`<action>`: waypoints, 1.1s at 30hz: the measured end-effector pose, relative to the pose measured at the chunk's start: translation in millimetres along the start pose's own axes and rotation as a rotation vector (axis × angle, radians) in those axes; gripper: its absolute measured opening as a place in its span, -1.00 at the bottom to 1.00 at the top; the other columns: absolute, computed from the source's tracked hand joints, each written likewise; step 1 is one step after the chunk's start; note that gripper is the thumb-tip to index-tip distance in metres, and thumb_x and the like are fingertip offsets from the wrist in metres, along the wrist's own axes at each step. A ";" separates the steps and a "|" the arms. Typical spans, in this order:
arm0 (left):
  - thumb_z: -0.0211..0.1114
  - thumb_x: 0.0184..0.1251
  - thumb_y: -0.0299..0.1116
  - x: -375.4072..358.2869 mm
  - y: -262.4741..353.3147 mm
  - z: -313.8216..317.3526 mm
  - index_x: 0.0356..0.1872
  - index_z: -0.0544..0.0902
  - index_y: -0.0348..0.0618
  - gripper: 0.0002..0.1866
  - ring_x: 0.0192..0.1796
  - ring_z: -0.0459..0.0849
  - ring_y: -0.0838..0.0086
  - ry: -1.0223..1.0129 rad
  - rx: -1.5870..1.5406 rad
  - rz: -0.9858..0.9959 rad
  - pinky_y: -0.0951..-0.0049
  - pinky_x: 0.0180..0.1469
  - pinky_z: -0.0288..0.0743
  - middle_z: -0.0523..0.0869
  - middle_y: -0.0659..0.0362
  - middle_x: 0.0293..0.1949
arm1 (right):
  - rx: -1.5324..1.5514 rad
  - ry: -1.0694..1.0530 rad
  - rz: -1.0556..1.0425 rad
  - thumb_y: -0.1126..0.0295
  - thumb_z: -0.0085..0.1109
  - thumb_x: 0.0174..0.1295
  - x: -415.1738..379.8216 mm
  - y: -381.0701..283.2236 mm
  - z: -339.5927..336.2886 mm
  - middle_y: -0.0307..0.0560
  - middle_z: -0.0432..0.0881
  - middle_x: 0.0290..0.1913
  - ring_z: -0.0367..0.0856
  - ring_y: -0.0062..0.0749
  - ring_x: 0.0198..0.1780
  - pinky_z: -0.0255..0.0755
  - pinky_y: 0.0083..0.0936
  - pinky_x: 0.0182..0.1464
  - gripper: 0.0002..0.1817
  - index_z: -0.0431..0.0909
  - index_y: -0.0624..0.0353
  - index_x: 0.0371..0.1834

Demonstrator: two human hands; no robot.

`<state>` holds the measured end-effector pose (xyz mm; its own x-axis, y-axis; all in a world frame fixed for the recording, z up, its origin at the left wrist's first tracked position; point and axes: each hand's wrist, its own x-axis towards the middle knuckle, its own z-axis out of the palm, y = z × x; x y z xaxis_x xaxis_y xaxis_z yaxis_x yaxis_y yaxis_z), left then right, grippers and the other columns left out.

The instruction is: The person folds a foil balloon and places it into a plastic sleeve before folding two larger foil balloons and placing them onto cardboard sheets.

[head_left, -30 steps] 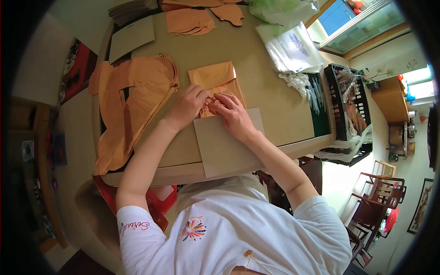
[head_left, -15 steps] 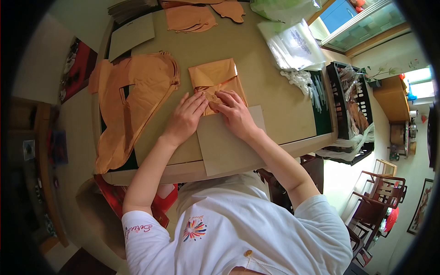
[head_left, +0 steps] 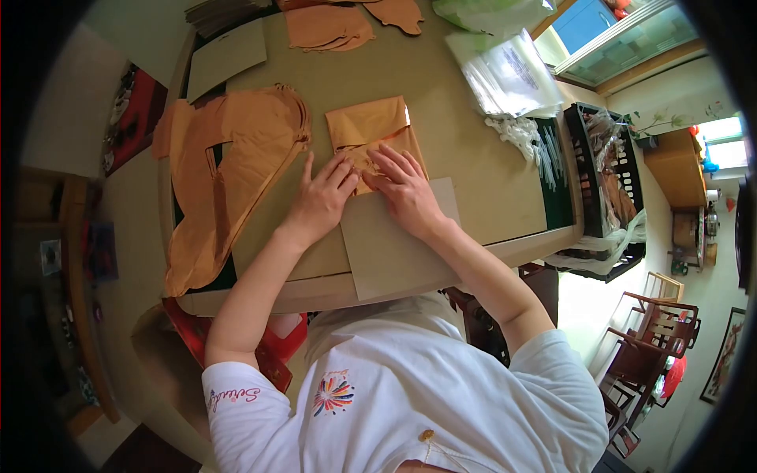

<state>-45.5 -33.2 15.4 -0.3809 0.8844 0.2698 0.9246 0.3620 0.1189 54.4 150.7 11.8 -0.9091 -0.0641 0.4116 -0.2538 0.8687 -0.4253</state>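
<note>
A flat orange foil balloon (head_left: pixel 367 118), folded into a rough rectangle, lies on the table in front of me. My left hand (head_left: pixel 319 197) rests at its lower left edge, fingers spread, fingertips on the foil. On the right side of the foil, my right hand (head_left: pixel 404 189) lies with its fingers stretched out, pointing up and to the left. The fingertips of both hands come close together over creased foil, and part of the fold is hidden under them. Beneath the lower edge of the balloon sits a grey cardboard sheet (head_left: pixel 402 244).
A stack of flat orange foil balloons (head_left: pixel 244 150) lies at left, with more foil pieces (head_left: pixel 327 30) at the back. Another cardboard sheet (head_left: pixel 229 59) is at back left. Clear plastic bags (head_left: pixel 509 75), white sticks (head_left: pixel 550 158) and a black crate (head_left: pixel 603 165) are at right.
My right hand's fingers have straightened and flattened on the foil. My left hand's fingers have spread, one lifting away to the left. The balloon stays in place.
</note>
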 end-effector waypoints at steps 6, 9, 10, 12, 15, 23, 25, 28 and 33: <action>0.07 0.35 -0.40 0.4 1.4 -3.1 0.05 0.56 -0.16 -0.71 0.39 0.35 0.32 0.005 0.006 0.004 -0.27 0.39 0.12 0.52 0.15 0.17 | -0.171 -0.127 -0.041 0.45 0.10 0.15 -10.4 -9.3 -17.2 -0.06 0.41 0.32 0.24 -0.13 0.43 0.05 -0.09 0.45 -0.62 0.61 0.13 0.07; 0.08 0.35 -0.41 1.3 1.8 -3.9 0.07 0.55 -0.16 -0.70 0.38 0.36 0.32 -0.001 -0.004 0.005 -0.27 0.39 0.11 0.52 0.15 0.17 | -0.183 -0.101 0.051 0.43 0.21 0.14 -15.8 -11.0 -39.1 -0.03 0.45 0.25 0.34 -0.10 0.34 0.21 -0.14 0.35 -0.64 0.56 0.13 0.05; 0.09 0.35 -0.41 1.4 1.3 -4.4 0.08 0.55 -0.16 -0.70 0.38 0.37 0.32 -0.009 -0.010 0.004 -0.26 0.39 0.11 0.52 0.15 0.17 | -0.158 -0.057 0.158 0.37 0.22 0.15 -19.7 -11.0 -46.8 -0.02 0.46 0.21 0.36 -0.09 0.30 0.24 -0.15 0.31 -0.64 0.54 0.13 0.05; 0.12 0.33 -0.41 -0.2 -1.1 1.1 0.10 0.54 -0.14 -0.68 0.37 0.38 0.30 0.013 -0.031 -0.011 -0.26 0.40 0.09 0.52 0.13 0.16 | -0.146 -0.034 0.381 0.29 0.26 0.15 -33.0 -5.9 -61.9 -0.01 0.48 0.14 0.40 -0.08 0.21 0.30 -0.18 0.22 -0.62 0.50 0.14 0.03; 0.17 0.30 -0.40 2.7 5.2 -1.2 0.13 0.52 -0.10 -0.64 0.36 0.39 0.28 0.045 -0.113 -0.057 -0.26 0.40 0.07 0.53 0.09 0.15 | -0.177 -0.078 0.643 0.24 0.34 0.12 -55.8 0.0 -77.9 0.00 0.50 0.00 0.46 -0.07 0.08 0.37 -0.24 0.09 -0.57 0.46 0.15 0.00; 0.19 0.33 -0.30 1.4 4.6 0.6 0.11 0.57 -0.04 -0.66 0.36 0.39 0.26 0.059 -0.094 -0.040 -0.26 0.41 0.05 0.54 0.08 0.15 | -0.102 -0.113 0.738 0.27 0.32 0.15 -61.2 -7.7 -69.9 0.03 0.60 -0.17 0.57 -0.08 -0.06 0.45 -0.26 -0.03 -0.72 0.52 0.19 -0.20; 0.18 0.35 -0.27 0.8 4.6 -1.5 0.09 0.59 -0.04 -0.68 0.37 0.39 0.25 0.058 -0.099 -0.033 -0.26 0.41 0.05 0.54 0.08 0.15 | 0.093 -0.021 0.849 0.31 0.29 0.16 -57.1 -6.6 -68.2 0.05 0.63 -0.27 0.61 -0.05 -0.16 0.48 -0.24 -0.10 -0.76 0.51 0.21 -0.25; 0.16 0.37 -0.24 -1.7 5.6 -0.2 0.10 0.59 -0.03 -0.68 0.38 0.37 0.26 0.064 -0.134 -0.049 -0.26 0.41 0.04 0.54 0.08 0.17 | 0.193 0.130 0.849 0.37 0.24 0.19 -56.9 3.3 -64.2 0.08 0.65 -0.39 0.64 0.01 -0.29 0.50 -0.22 -0.20 -0.81 0.50 0.25 -0.26; 0.16 0.37 -0.24 -1.8 6.0 -4.3 0.12 0.58 -0.03 -0.66 0.40 0.36 0.26 0.044 -0.161 -0.063 -0.25 0.42 0.01 0.53 0.08 0.17 | 0.130 0.208 0.825 0.45 0.18 0.21 -40.9 15.7 -56.5 0.11 0.64 -0.20 0.63 -0.01 -0.22 0.51 -0.25 -0.16 -0.89 0.51 0.22 -0.24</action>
<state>-39.3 -33.9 19.8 -0.4416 0.8463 0.2979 0.8869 0.3616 0.2875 106.3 194.6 33.9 -0.7435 0.6656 0.0642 0.4144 0.5339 -0.7370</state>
